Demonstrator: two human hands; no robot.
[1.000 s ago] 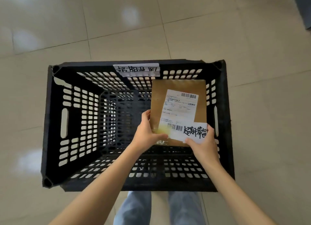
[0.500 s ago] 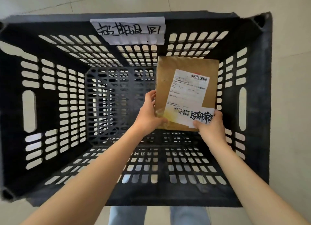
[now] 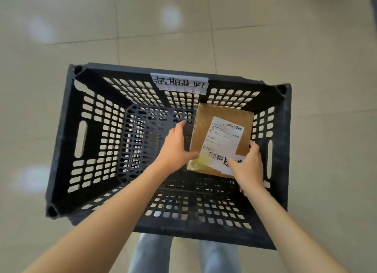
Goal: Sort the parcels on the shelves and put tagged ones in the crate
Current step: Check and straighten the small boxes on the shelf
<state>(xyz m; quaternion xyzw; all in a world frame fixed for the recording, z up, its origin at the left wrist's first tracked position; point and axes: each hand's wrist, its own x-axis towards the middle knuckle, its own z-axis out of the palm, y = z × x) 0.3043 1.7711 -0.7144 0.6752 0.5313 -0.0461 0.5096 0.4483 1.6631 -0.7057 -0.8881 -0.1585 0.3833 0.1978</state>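
The right hand (image 3: 248, 166) has slid up the parcel's (image 3: 221, 138) side; it and the left hand (image 3: 175, 148) pinch the parcel, long axis toward the crate's (image 3: 234, 81) far wall

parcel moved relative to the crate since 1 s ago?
Yes. The parcel has dropped a little deeper into the crate: its far edge now sits further below the rim label.

Head camera looks steeply down, close above the crate (image 3: 61, 150).
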